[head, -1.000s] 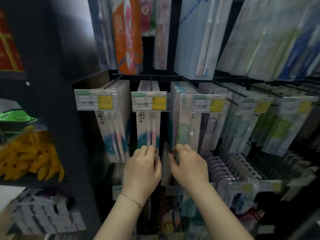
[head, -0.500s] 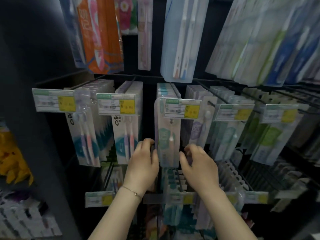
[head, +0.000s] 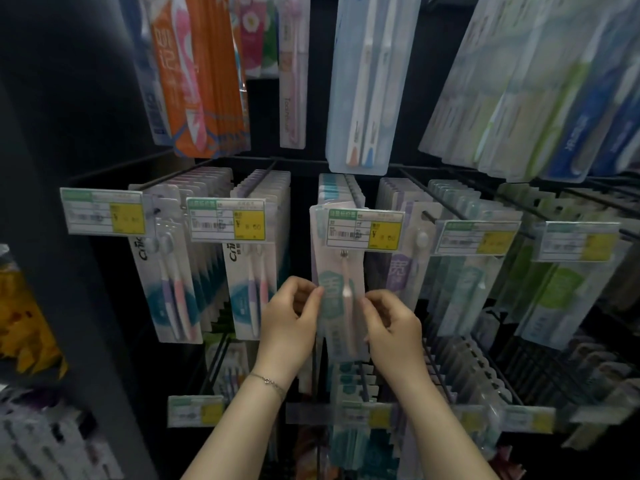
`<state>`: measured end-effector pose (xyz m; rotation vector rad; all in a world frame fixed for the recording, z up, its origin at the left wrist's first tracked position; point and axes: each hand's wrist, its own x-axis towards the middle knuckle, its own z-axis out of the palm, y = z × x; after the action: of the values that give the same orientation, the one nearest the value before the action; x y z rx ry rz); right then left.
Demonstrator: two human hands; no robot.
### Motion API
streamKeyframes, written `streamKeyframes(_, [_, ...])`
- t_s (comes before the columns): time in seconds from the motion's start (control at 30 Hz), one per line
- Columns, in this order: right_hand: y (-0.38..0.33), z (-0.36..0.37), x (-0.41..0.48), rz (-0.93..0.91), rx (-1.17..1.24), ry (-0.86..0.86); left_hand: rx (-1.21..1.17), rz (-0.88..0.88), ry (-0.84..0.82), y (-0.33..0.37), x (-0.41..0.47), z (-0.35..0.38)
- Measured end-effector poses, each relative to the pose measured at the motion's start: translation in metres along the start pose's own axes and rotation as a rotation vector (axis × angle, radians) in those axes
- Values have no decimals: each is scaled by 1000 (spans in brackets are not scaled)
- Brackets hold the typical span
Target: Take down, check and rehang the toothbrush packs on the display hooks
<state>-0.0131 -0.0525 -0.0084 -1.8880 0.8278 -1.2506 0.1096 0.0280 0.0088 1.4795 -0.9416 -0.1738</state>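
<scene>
Both hands are up at the middle row of hooks, working one toothbrush pack (head: pixel 341 285) between them. The left hand (head: pixel 289 322) pinches the pack's left edge with thumb and fingertips; the right hand (head: pixel 393 327) pinches its right edge the same way, fingers curled in. The pack hangs slightly tilted at the front of its hook, its top tucked behind the price tag (head: pixel 365 229), so I cannot tell whether it is still threaded on the hook or already off it. It shows one pale pink brush and a teal patch. A thin bracelet (head: pixel 268 382) sits on the left wrist. At nine o'clock from the hands hang two rows of white packs (head: pixel 251 271) with pink and purple brushes, each behind its own yellow-and-white tag. At three o'clock are more rows, purple-marked packs (head: pixel 400 271) just beside the held one, then green ones (head: pixel 561 292) farther out. At twelve o'clock, on the row above, hangs a pale blue twin pack (head: pixel 367 81), with orange packs (head: pixel 204 74) at eleven o'clock. At six o'clock, below the wrists, a lower row of hooks carries more teal packs (head: pixel 353 382) behind blurred tags. A dark upright post (head: pixel 52 168) borders the display far out at nine o'clock.
</scene>
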Motion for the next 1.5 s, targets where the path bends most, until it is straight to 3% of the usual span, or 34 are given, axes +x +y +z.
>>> streamKeyframes(0.37, [0, -2, 1, -24, 60, 0, -103, -49, -56, -3, -3, 0])
streamKeyframes(0.67, [3, -9, -8, 23, 55, -8, -54, -24, -148, -14, -20, 2])
streamKeyframes(1.1, [28, -58, -17, -9, 16, -207, -111, -51, -117, -12, -65, 48])
streamKeyframes(1.5, [47, -99, -20, 117, 4, -41, -175, -52, -278, -1, -69, 92])
